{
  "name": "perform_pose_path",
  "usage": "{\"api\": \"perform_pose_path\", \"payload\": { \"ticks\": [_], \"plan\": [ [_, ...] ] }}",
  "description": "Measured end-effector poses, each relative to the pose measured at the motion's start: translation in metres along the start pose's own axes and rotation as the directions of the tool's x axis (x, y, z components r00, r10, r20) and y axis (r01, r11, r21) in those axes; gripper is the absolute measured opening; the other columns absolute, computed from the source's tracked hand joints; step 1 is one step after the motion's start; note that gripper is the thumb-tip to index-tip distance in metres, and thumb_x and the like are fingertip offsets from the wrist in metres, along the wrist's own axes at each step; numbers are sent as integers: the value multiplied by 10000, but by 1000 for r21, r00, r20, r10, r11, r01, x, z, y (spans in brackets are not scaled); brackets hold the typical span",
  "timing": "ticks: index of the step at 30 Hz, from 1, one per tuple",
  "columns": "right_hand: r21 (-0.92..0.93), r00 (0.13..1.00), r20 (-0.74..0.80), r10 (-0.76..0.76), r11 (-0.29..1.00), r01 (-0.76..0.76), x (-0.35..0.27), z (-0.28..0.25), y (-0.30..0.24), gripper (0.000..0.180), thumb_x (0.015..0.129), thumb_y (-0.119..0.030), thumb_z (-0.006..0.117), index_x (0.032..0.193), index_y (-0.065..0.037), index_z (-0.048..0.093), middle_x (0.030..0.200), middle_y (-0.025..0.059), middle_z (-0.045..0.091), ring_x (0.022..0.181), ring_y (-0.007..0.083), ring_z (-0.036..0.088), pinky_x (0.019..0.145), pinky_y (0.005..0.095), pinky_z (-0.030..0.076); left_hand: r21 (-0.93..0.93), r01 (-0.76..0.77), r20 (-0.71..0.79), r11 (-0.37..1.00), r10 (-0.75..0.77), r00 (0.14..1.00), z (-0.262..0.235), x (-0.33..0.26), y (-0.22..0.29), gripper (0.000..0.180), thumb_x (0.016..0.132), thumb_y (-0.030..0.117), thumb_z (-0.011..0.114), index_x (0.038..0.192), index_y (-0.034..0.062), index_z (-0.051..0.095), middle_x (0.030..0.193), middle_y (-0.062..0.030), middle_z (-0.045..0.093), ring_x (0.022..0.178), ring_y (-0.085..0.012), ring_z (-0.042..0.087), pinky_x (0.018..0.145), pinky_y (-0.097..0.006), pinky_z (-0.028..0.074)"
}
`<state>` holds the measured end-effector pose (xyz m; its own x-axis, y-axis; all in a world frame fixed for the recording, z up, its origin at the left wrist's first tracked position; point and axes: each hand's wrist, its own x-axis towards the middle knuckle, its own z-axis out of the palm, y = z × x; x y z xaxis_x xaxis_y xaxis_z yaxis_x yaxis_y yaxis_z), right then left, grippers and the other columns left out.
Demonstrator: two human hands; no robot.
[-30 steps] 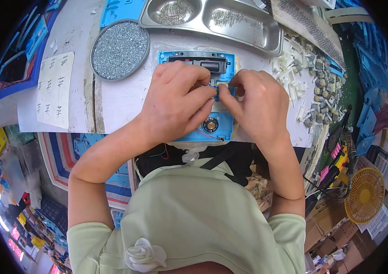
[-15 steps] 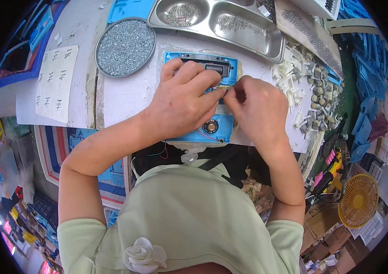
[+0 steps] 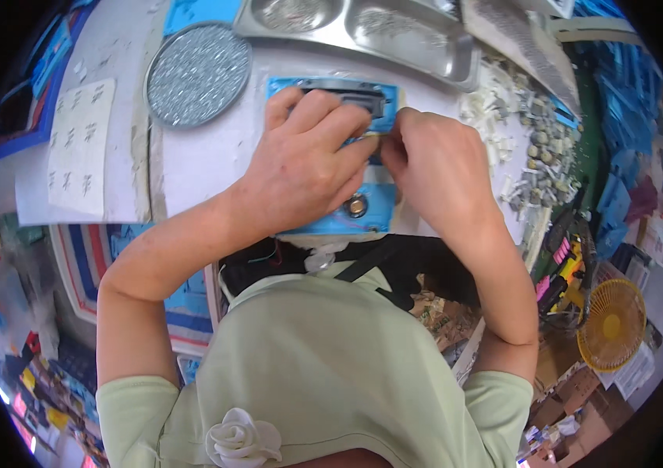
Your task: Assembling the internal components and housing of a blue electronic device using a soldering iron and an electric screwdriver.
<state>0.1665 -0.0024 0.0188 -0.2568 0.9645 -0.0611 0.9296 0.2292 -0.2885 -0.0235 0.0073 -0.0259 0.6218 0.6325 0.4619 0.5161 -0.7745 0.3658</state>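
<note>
A blue plastic housing [image 3: 378, 221] lies on the table in front of me, with a black compartment [image 3: 370, 100] at its far end and a round metal-rimmed part, like a small speaker [image 3: 356, 205], at its near end. My left hand [image 3: 308, 160] is bent over the housing, its fingers closed down on it and covering its left and middle. From the right, my right hand [image 3: 444, 160] meets the housing's right edge with thumb and forefinger pinched together. Whatever sits in that pinch is hidden. The fingertips of both hands are close to each other.
A round grey tray of screws [image 3: 199, 74] stands at the far left, and a steel compartment tray [image 3: 331, 35] at the back. White plastic parts [image 3: 495, 105] and small motor-like pieces [image 3: 542, 152] lie in heaps on the right. A marked sheet [image 3: 82, 148] lies left.
My right hand has shifted slightly up along the housing's edge, and its fingers have turned inward. A small yellowish piece seen between the hands is now hidden. The left hand stays on the housing.
</note>
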Motion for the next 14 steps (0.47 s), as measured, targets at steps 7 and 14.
{"api": "perform_pose_path", "payload": {
  "ticks": [7,14],
  "plan": [
    [458,973,80,215,859,-227,-5,6,26,210,845,-201,744,827,6,717,745,185,711,705,340,713,665,420,554,-14,7,42,1000,-6,999,-4,5,1,319,752,152,767,1067,100,756,1076,-33,624,1025,-252,574,956,-454,358],
    [649,955,204,215,701,-296,-13,-16,50,232,883,-237,792,975,-33,730,760,124,749,662,238,725,631,362,553,-95,60,68,994,-54,996,-3,5,-6,397,699,147,801,1092,111,758,1046,-71,605,1007,-273,568,960,-474,387]
  ]
}}
